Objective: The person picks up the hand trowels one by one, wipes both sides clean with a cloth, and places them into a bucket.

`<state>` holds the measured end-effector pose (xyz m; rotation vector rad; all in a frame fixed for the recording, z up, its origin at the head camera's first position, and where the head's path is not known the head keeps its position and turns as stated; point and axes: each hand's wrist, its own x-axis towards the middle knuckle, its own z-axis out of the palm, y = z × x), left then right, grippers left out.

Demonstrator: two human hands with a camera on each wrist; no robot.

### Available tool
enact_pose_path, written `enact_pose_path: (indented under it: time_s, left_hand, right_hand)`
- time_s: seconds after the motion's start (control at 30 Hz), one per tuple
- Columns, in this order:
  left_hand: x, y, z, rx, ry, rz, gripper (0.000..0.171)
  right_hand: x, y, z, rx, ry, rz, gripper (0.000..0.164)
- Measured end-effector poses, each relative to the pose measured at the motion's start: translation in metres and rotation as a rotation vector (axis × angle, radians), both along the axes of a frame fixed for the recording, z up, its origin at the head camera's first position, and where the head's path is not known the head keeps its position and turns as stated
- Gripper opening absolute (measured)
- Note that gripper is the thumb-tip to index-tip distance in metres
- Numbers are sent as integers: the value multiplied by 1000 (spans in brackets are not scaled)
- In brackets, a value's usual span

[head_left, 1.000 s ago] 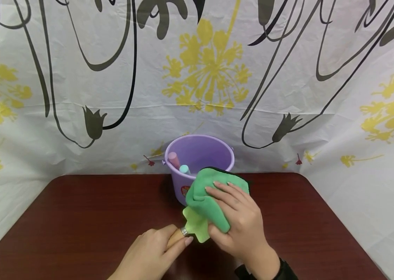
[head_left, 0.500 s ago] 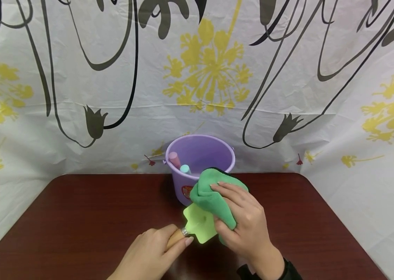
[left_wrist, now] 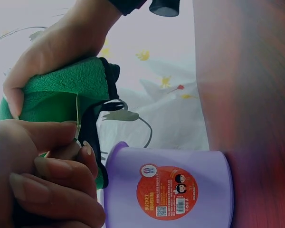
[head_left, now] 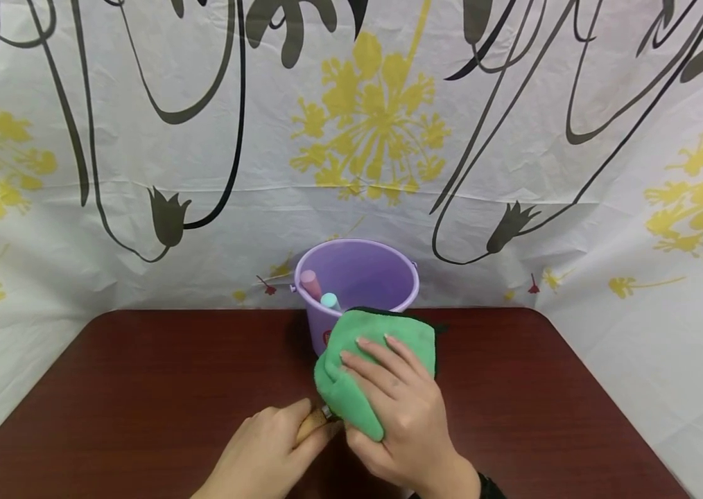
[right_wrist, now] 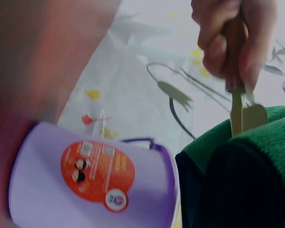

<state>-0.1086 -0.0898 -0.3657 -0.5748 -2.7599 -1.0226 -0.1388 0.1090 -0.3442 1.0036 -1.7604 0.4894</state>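
Observation:
My left hand grips the wooden handle of a small garden shovel. In the head view a green cloth hides its light green blade, and an edge of the blade shows in the right wrist view. My right hand holds the cloth folded over the blade, fingers spread on top and thumb on the near side. A dark border runs along the cloth's edge. Just behind the hands stands a purple bucket, partly covered by the cloth in the head view.
Inside the bucket, a pink handle end and a light blue one lean at the left rim. The bucket's side has a red label. Behind the dark red-brown table hangs a white patterned sheet.
The right hand and cloth shifted slightly right, uncovering more of the blade, then moved back left and nearer, covering it up to the handle. The left hand has stayed in place.

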Motion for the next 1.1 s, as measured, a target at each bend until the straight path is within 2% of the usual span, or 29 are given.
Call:
enact_pose_path:
  time_s: [0.13,0.33,0.6,0.87,1.1]
  left_hand:
    - [-2,-2,-3,-23,-11,-13,27]
    - [-3,-8,-6,-2,-126,-23,24]
    - [-3,-6,-5,-1,-163,2,28]
    - [-4,-1,-5,-25,-128,7,33]
    - [-1,2,-4,-30,-26,12,30]
  right_hand:
    - [4,-7,-3,77,65,18,46]
    - [6,-16,-8,151,128,36,50]
    - [5,-15,-11,150,59,21,45]
    - [2,-10,-9,136,52,-8,43]
    - [-1,-4,-6,90,48,-29,42]
